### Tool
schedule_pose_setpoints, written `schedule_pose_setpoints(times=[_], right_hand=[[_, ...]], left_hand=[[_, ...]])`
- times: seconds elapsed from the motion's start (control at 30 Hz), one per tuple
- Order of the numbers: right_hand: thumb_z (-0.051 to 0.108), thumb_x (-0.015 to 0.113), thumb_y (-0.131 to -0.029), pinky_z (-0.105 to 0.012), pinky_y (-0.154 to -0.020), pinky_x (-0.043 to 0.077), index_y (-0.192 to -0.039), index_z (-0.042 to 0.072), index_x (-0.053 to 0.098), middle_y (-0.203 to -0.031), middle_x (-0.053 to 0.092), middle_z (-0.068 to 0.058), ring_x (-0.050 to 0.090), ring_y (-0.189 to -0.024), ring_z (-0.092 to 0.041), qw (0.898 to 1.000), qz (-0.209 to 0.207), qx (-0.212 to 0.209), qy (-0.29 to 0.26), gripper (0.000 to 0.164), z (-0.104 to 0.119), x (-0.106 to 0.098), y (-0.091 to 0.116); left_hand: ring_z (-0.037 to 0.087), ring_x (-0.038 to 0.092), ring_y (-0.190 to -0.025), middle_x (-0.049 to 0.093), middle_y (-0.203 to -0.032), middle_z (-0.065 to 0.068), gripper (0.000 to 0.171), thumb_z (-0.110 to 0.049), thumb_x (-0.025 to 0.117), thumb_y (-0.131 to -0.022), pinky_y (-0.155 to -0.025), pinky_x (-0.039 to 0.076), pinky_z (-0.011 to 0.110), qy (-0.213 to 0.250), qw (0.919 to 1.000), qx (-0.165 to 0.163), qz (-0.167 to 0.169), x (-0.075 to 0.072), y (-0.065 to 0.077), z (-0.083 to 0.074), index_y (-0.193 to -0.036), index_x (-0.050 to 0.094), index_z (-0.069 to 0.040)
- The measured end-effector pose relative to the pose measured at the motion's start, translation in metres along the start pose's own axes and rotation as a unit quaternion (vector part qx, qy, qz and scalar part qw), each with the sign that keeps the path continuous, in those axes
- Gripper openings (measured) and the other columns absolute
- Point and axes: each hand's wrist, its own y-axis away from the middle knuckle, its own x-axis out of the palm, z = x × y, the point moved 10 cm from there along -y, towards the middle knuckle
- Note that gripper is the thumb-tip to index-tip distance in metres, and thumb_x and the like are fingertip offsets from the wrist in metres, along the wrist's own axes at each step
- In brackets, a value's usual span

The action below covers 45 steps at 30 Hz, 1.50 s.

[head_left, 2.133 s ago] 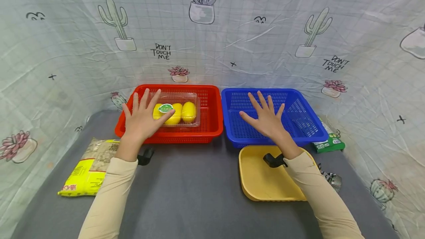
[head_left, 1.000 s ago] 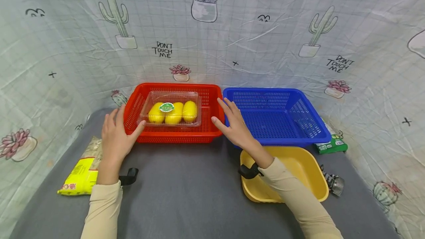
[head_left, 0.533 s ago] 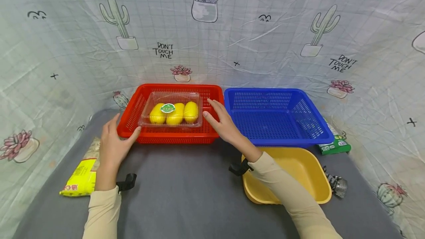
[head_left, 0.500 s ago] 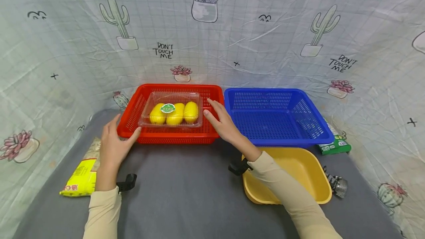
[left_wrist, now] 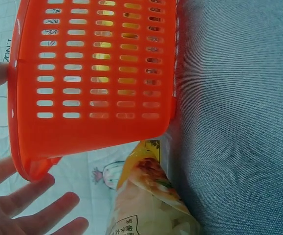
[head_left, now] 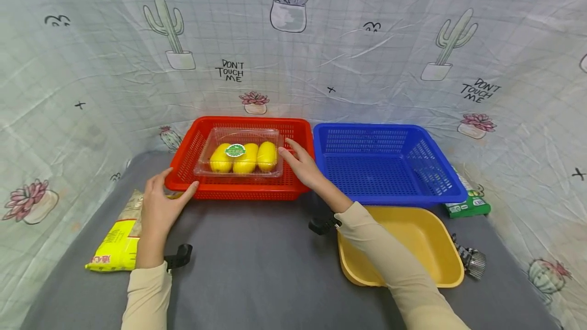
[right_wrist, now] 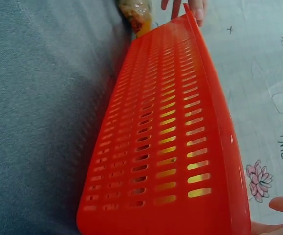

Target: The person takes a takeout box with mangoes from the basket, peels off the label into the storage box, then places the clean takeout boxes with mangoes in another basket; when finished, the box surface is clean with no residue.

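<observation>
A red plastic basket [head_left: 293,182] stands at the back, left of centre. Inside it lies a clear plastic box [head_left: 206,159] of yellow oval fruits [head_left: 267,156] with a green label on its lid. My left hand [head_left: 158,205] is at the basket's near left corner, thumb at the rim and fingers spread loosely around the outside. In the left wrist view its fingertips [left_wrist: 65,203] show below that corner. My right hand [head_left: 303,166] reaches over the basket's right side, thumb and fingers apart and right beside the box's right end.
A blue basket [head_left: 442,196] stands right of the red one, with a yellow tray [head_left: 412,238] in front of it. At the left lies a yellow food bag [head_left: 116,243]. A green packet [head_left: 468,207] and a silvery ribbed object [head_left: 476,265] lie at the right.
Both hands have come down from above the baskets. The left has moved to the red basket's near left corner; the right has moved leftward from the blue basket to the box's right end.
</observation>
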Motion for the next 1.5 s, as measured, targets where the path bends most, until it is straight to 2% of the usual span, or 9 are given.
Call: schedule_pose_setpoints(times=[0.23, 0.5, 0.87, 1.2, 1.33, 1.5], right_hand=[[0.046, 0.055, -0.095, -0.055, -0.108, 0.037, -0.155, 0.013, 0.026, -0.156, 0.03, -0.017, 0.038, -0.137, -0.039, 0.999, 0.023, 0.024, -0.019, 0.074, -0.006, 0.011, -0.012], [0.037, 0.072, -0.085, -0.053, -0.111, 0.033, -0.155, 0.013, 0.025, -0.158, 0.029, -0.011, 0.031, -0.143, -0.033, 0.998, 0.031, 0.044, 0.008, 0.087, -0.016, 0.022, -0.023], [0.035, 0.074, -0.084, -0.053, -0.113, 0.029, -0.154, 0.012, 0.027, -0.157, 0.031, -0.011, 0.028, -0.144, -0.031, 0.995, 0.055, 0.08, -0.024, 0.087, -0.028, 0.032, -0.033], [0.032, 0.073, -0.085, -0.052, -0.116, 0.024, -0.157, 0.011, 0.017, -0.16, 0.022, -0.012, 0.021, -0.147, -0.03, 0.992, 0.09, 0.091, -0.015, 0.094, -0.033, 0.04, -0.036], [0.033, 0.072, -0.086, -0.05, -0.113, 0.031, -0.156, 0.01, 0.017, -0.157, 0.027, -0.014, 0.03, -0.142, -0.032, 0.99, 0.093, 0.104, -0.026, 0.092, -0.036, 0.04, -0.036], [0.037, 0.069, -0.089, -0.042, -0.097, 0.05, -0.155, 0.008, 0.019, -0.141, 0.045, -0.019, 0.056, -0.113, -0.03, 0.987, 0.097, 0.124, -0.027, 0.088, -0.04, 0.041, -0.036]], left_hand=[[0.04, 0.039, -0.131, 0.04, -0.143, 0.024, 0.077, -0.049, 0.07, -0.085, -0.105, 0.036, 0.06, 0.003, 0.9999, -0.005, -0.009, 0.0, 0.001, 0.004, -0.144, 0.045, -0.006], [0.041, 0.04, -0.13, 0.042, -0.142, 0.024, 0.077, -0.048, 0.071, -0.084, -0.105, 0.037, 0.06, 0.009, 0.9998, -0.003, -0.018, 0.0, 0.002, 0.005, -0.143, 0.047, -0.005], [0.041, 0.042, -0.129, 0.044, -0.141, 0.023, 0.075, -0.046, 0.073, -0.083, -0.104, 0.037, 0.06, 0.017, 0.9993, -0.001, -0.033, 0.001, 0.002, 0.006, -0.142, 0.049, -0.007], [0.04, 0.042, -0.13, 0.044, -0.142, 0.022, 0.076, -0.049, 0.072, -0.083, -0.104, 0.038, 0.06, 0.013, 0.9995, -0.006, -0.029, 0.0, 0.002, 0.006, -0.144, 0.047, -0.009], [0.04, 0.042, -0.13, 0.043, -0.142, 0.022, 0.077, -0.049, 0.072, -0.083, -0.103, 0.038, 0.06, 0.012, 0.9995, -0.01, -0.027, 0.0, 0.002, 0.007, -0.144, 0.047, -0.01], [0.04, 0.041, -0.13, 0.043, -0.143, 0.022, 0.077, -0.05, 0.072, -0.083, -0.103, 0.038, 0.06, 0.007, 0.9996, -0.014, -0.025, 0.0, 0.003, 0.008, -0.145, 0.047, -0.01]])
